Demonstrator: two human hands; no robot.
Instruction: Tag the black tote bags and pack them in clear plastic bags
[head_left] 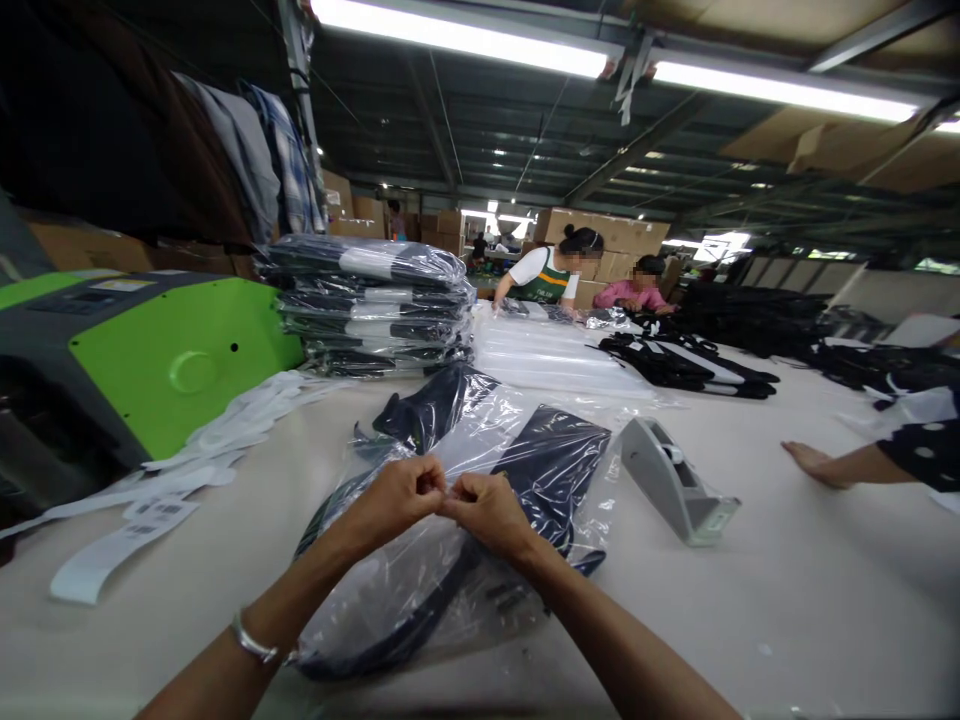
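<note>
A dark navy garment with a white panel lies in a clear plastic bag (559, 465) on the table in front of me. Over its middle, my left hand (412, 488) and my right hand (491, 510) meet, thumbs and fingertips pinched together. Whatever sits between the fingertips is too small to make out. A bracelet (253, 640) circles my left wrist. Just right of the bag stands a grey tape dispenser (667, 480).
At left are a green and grey machine (187, 350) and a strip of printed labels (154, 520). Bagged garments are stacked (371, 305) behind. Flat clear bags (555, 350) and black garments (690, 365) lie farther back. Another person's hand (817, 465) rests at right; co-workers (551, 275) stand opposite.
</note>
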